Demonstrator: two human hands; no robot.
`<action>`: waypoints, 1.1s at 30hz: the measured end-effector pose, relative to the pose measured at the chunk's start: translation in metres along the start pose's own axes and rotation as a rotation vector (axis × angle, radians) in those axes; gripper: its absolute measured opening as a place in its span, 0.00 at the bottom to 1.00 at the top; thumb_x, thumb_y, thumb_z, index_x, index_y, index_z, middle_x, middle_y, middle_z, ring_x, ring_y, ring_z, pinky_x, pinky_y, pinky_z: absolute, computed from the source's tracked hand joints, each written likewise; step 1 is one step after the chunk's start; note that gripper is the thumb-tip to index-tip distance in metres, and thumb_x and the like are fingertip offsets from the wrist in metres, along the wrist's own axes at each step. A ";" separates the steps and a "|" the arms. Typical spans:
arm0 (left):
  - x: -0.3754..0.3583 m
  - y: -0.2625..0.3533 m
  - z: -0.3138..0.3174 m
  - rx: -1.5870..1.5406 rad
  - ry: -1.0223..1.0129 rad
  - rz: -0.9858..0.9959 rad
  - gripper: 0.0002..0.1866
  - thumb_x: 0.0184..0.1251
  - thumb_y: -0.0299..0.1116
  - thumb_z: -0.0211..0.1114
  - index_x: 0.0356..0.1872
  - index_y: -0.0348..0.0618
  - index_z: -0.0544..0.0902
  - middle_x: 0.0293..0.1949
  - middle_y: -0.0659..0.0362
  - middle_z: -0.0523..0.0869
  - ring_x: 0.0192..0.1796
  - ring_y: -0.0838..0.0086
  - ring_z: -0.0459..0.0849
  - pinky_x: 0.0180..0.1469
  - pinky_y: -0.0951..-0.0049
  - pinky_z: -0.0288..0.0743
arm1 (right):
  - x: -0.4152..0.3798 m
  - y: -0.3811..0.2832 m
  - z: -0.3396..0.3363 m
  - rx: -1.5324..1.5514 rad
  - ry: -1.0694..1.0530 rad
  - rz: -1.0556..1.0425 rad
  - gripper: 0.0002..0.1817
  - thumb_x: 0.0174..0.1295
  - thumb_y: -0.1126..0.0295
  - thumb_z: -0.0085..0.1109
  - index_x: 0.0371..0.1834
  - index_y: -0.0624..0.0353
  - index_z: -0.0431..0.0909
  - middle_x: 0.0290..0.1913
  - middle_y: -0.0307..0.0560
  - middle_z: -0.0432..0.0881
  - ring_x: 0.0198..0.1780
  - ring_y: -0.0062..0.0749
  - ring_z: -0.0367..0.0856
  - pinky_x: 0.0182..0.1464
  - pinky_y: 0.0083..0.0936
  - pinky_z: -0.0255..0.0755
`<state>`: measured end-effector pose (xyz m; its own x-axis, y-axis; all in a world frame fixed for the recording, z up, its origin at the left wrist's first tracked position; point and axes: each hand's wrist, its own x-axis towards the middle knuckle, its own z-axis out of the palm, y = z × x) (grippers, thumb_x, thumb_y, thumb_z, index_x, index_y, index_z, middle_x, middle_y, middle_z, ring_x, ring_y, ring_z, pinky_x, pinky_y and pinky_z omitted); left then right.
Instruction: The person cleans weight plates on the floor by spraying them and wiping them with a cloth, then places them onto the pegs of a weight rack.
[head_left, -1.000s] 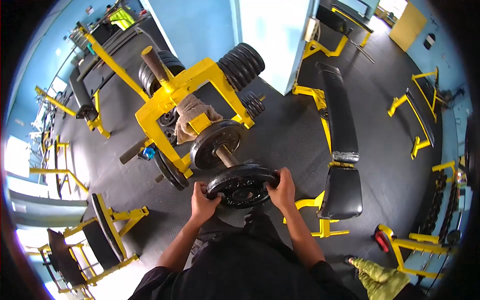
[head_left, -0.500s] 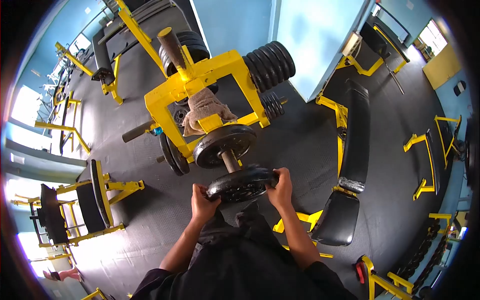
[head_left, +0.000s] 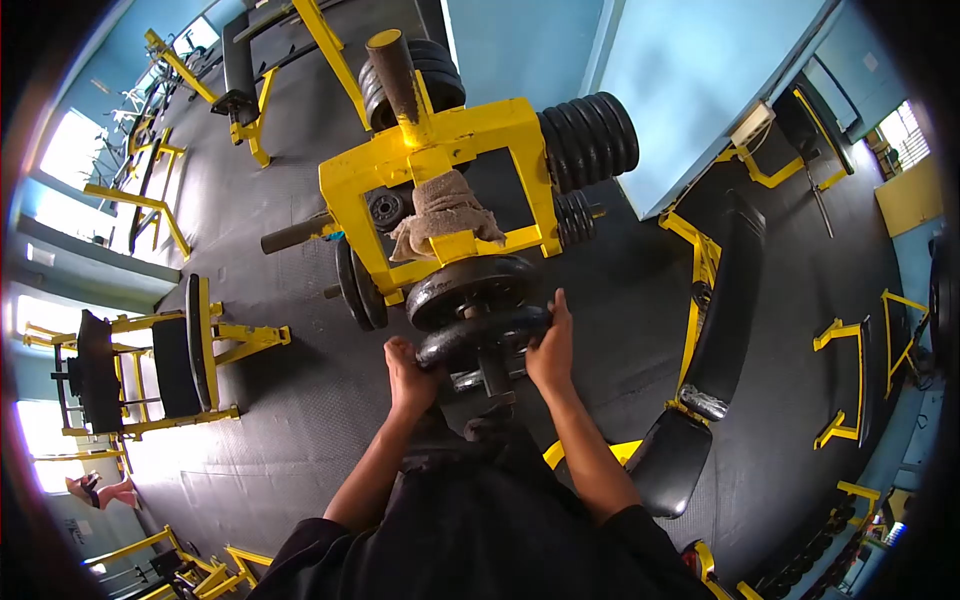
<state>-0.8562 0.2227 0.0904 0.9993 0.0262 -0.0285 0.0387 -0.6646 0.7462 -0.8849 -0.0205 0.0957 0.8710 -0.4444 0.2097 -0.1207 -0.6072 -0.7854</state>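
A black weight plate (head_left: 470,338) is around a metal bar (head_left: 494,372) low on the yellow rack (head_left: 430,140), and the bar's end sticks out through it towards me. My left hand (head_left: 408,378) is at the plate's left edge, fingers curled against it. At its right edge my right hand (head_left: 551,350) holds on, with one finger pointing up. Just beyond, a second black plate (head_left: 465,285) sits nearer the rack. A brown towel (head_left: 447,210) hangs over the rack's lower crossbar.
More plates (head_left: 588,142) are stacked on the rack's right side, and others (head_left: 358,285) on its left. A black padded bench (head_left: 722,310) stands at the right. Another yellow bench frame (head_left: 200,350) is at the left. A person's bare limb shows at the far lower left.
The plate in my hands has moved along the bar towards the rack, and the bar's end now shows through it. The view has shifted, with the rack lying further right.
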 end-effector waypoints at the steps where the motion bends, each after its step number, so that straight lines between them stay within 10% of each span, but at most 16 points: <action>1: 0.007 -0.003 0.003 0.046 0.092 0.167 0.40 0.41 0.26 0.78 0.56 0.39 0.64 0.50 0.46 0.72 0.55 0.53 0.74 0.57 0.59 0.72 | 0.006 -0.003 0.006 -0.014 0.040 0.007 0.44 0.53 0.87 0.59 0.76 0.65 0.52 0.69 0.65 0.65 0.70 0.62 0.66 0.69 0.42 0.66; 2: 0.013 -0.005 0.005 0.022 0.022 0.136 0.49 0.42 0.25 0.76 0.67 0.38 0.57 0.59 0.42 0.66 0.63 0.47 0.68 0.64 0.55 0.68 | 0.014 0.001 0.008 -0.026 -0.039 -0.014 0.50 0.55 0.88 0.56 0.80 0.67 0.39 0.77 0.68 0.51 0.77 0.62 0.55 0.75 0.40 0.58; 6: 0.038 0.000 0.010 -0.050 0.010 0.045 0.56 0.43 0.18 0.73 0.76 0.45 0.51 0.67 0.42 0.65 0.67 0.50 0.69 0.71 0.59 0.65 | 0.036 -0.004 0.020 0.074 -0.027 0.033 0.47 0.55 0.87 0.55 0.79 0.68 0.43 0.78 0.66 0.53 0.77 0.58 0.55 0.75 0.38 0.58; 14: 0.053 -0.019 0.012 -0.159 -0.123 0.117 0.47 0.46 0.25 0.73 0.71 0.37 0.60 0.61 0.40 0.75 0.65 0.45 0.74 0.68 0.56 0.68 | 0.036 0.007 0.022 0.142 -0.116 0.130 0.46 0.57 0.86 0.55 0.80 0.63 0.45 0.75 0.66 0.59 0.74 0.59 0.61 0.72 0.40 0.63; 21: 0.042 -0.094 0.000 -0.074 -0.429 0.289 0.56 0.53 0.39 0.78 0.77 0.41 0.48 0.64 0.39 0.73 0.68 0.49 0.71 0.68 0.57 0.67 | -0.035 0.039 0.009 0.205 -0.215 0.356 0.42 0.68 0.61 0.61 0.79 0.61 0.48 0.72 0.66 0.67 0.69 0.51 0.73 0.67 0.38 0.70; 22: 0.027 -0.054 -0.041 -0.032 -0.637 -0.121 0.58 0.56 0.43 0.77 0.78 0.45 0.43 0.58 0.40 0.79 0.63 0.50 0.76 0.66 0.55 0.70 | -0.064 0.065 0.018 0.170 -0.242 0.394 0.40 0.68 0.59 0.61 0.77 0.61 0.52 0.68 0.65 0.71 0.67 0.50 0.76 0.66 0.37 0.71; 25: 0.000 -0.202 -0.044 0.076 -0.621 0.232 0.57 0.59 0.43 0.75 0.78 0.47 0.41 0.52 0.41 0.83 0.54 0.49 0.83 0.61 0.53 0.75 | -0.160 0.102 0.020 -0.065 -0.407 0.541 0.33 0.67 0.54 0.61 0.71 0.61 0.65 0.60 0.61 0.81 0.62 0.48 0.80 0.63 0.36 0.74; 28: -0.025 -0.261 -0.103 0.190 -0.704 -0.345 0.45 0.62 0.46 0.71 0.74 0.42 0.56 0.51 0.45 0.85 0.50 0.53 0.87 0.59 0.58 0.77 | -0.262 0.100 0.032 -0.301 -0.535 0.638 0.29 0.67 0.53 0.59 0.64 0.61 0.73 0.58 0.56 0.83 0.60 0.50 0.81 0.62 0.37 0.74; 33: -0.039 -0.410 -0.207 0.405 -0.852 -0.432 0.35 0.61 0.46 0.71 0.66 0.39 0.71 0.41 0.50 0.89 0.50 0.61 0.87 0.55 0.62 0.79 | -0.361 0.049 0.088 -0.327 -0.740 0.981 0.24 0.67 0.51 0.56 0.55 0.58 0.81 0.56 0.56 0.84 0.59 0.50 0.81 0.60 0.37 0.76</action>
<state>-0.9112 0.6483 -0.0768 0.5634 -0.1105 -0.8188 0.2333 -0.9294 0.2860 -1.1632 0.1679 -0.0693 0.3944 -0.3894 -0.8324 -0.8823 -0.4137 -0.2245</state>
